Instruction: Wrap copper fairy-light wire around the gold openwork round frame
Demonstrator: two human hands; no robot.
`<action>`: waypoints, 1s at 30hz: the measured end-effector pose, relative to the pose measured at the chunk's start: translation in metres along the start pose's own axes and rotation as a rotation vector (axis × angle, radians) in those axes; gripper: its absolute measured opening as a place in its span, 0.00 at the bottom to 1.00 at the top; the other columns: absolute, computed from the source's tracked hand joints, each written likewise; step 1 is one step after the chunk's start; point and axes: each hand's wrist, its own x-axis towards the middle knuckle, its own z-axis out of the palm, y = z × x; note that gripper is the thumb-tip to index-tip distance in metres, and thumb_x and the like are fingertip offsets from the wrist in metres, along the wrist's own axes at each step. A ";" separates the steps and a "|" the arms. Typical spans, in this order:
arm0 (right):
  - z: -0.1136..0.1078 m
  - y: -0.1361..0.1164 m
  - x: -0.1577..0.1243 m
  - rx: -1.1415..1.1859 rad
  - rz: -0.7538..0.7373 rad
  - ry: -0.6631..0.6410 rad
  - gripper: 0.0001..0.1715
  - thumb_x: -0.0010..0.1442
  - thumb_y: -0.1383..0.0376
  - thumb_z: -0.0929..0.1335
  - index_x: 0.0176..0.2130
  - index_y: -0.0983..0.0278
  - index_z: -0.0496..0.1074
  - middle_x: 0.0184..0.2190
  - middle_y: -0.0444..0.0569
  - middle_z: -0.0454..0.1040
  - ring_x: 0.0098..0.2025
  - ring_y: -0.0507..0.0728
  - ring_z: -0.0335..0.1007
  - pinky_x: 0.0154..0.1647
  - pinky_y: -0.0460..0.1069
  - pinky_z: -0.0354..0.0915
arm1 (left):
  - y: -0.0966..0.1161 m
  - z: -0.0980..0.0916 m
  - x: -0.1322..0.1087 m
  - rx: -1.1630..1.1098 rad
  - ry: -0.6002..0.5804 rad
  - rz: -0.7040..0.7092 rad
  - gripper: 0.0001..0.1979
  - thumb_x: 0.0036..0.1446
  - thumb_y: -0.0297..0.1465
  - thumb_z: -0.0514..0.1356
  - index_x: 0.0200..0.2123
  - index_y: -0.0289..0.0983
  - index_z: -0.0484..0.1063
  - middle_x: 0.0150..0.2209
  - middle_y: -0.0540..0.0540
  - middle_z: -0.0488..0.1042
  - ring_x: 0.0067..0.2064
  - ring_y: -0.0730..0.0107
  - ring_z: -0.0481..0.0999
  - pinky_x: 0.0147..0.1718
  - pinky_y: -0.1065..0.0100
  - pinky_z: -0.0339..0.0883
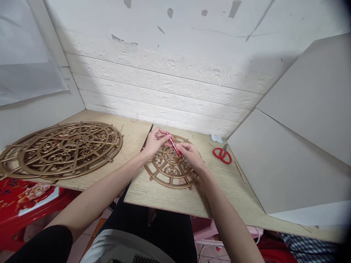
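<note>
A slim red tube with a pale band round its middle (174, 145) is held slantwise between my two hands; its exact kind I cannot make out. My left hand (158, 140) pinches its upper end. The fingers of my right hand (188, 152) are closed round the lower end. Just below both hands, a round gold-coloured openwork ornament (171, 180) with rings, spokes and scrolls lies flat on the wooden tabletop (164, 204). My hands cover part of its upper half.
Several similar gold ornaments (74, 160) lie stacked at the left. Red-handled scissors (222, 155) rest at the right, near a crumpled pale scrap (216, 138) and a thin stick (240, 171). White brick-pattern wall (175, 87) rises behind; white panels (290, 146) stand at the right.
</note>
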 end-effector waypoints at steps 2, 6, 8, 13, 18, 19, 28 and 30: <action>-0.003 -0.002 0.000 0.099 -0.010 0.024 0.20 0.49 0.54 0.71 0.39 0.63 0.75 0.26 0.43 0.73 0.25 0.50 0.64 0.29 0.46 0.61 | -0.001 -0.001 0.001 -0.061 0.051 -0.032 0.17 0.40 0.33 0.68 0.29 0.34 0.64 0.28 0.45 0.75 0.32 0.67 0.77 0.28 0.66 0.74; -0.010 -0.007 -0.002 0.286 -0.093 0.061 0.25 0.44 0.63 0.75 0.44 0.60 0.71 0.30 0.42 0.76 0.34 0.52 0.71 0.41 0.49 0.65 | -0.002 -0.006 0.004 -0.189 0.200 -0.105 0.11 0.45 0.26 0.65 0.29 0.33 0.64 0.27 0.45 0.75 0.31 0.69 0.77 0.30 0.67 0.73; -0.011 -0.010 -0.002 0.356 -0.122 0.052 0.25 0.42 0.66 0.76 0.42 0.59 0.71 0.35 0.44 0.77 0.40 0.54 0.73 0.47 0.51 0.64 | -0.002 -0.009 0.007 -0.260 0.295 -0.157 0.08 0.48 0.22 0.63 0.28 0.33 0.64 0.27 0.46 0.75 0.29 0.71 0.76 0.32 0.66 0.73; -0.009 -0.007 0.000 0.379 -0.158 0.072 0.19 0.43 0.68 0.75 0.37 0.60 0.71 0.40 0.48 0.78 0.45 0.56 0.73 0.53 0.55 0.63 | -0.004 -0.012 0.012 -0.382 0.436 -0.261 0.08 0.51 0.17 0.58 0.25 0.32 0.64 0.25 0.46 0.74 0.28 0.73 0.76 0.36 0.65 0.73; -0.007 0.002 0.004 0.261 -0.163 0.237 0.12 0.45 0.65 0.74 0.33 0.63 0.72 0.34 0.48 0.79 0.38 0.56 0.75 0.49 0.55 0.67 | -0.010 -0.014 0.013 -0.405 0.444 -0.280 0.08 0.51 0.17 0.58 0.25 0.32 0.63 0.25 0.47 0.74 0.28 0.72 0.76 0.37 0.62 0.74; -0.006 0.002 0.005 0.244 -0.159 0.258 0.12 0.45 0.64 0.74 0.33 0.63 0.72 0.34 0.48 0.79 0.38 0.56 0.75 0.49 0.55 0.67 | -0.011 -0.015 0.013 -0.407 0.443 -0.276 0.08 0.50 0.17 0.59 0.25 0.32 0.63 0.25 0.46 0.74 0.27 0.72 0.76 0.36 0.62 0.74; -0.005 0.012 0.007 0.051 -0.186 0.379 0.13 0.46 0.60 0.73 0.33 0.64 0.74 0.34 0.50 0.78 0.38 0.58 0.75 0.47 0.56 0.68 | -0.013 -0.017 0.014 -0.402 0.448 -0.280 0.08 0.51 0.17 0.58 0.25 0.32 0.64 0.24 0.46 0.74 0.28 0.73 0.76 0.38 0.61 0.74; -0.007 0.015 0.007 -0.052 -0.207 0.394 0.11 0.49 0.60 0.71 0.33 0.64 0.75 0.34 0.50 0.78 0.38 0.58 0.74 0.46 0.55 0.68 | -0.015 -0.017 0.013 -0.385 0.435 -0.291 0.08 0.51 0.17 0.58 0.25 0.32 0.64 0.25 0.46 0.74 0.28 0.72 0.76 0.39 0.61 0.74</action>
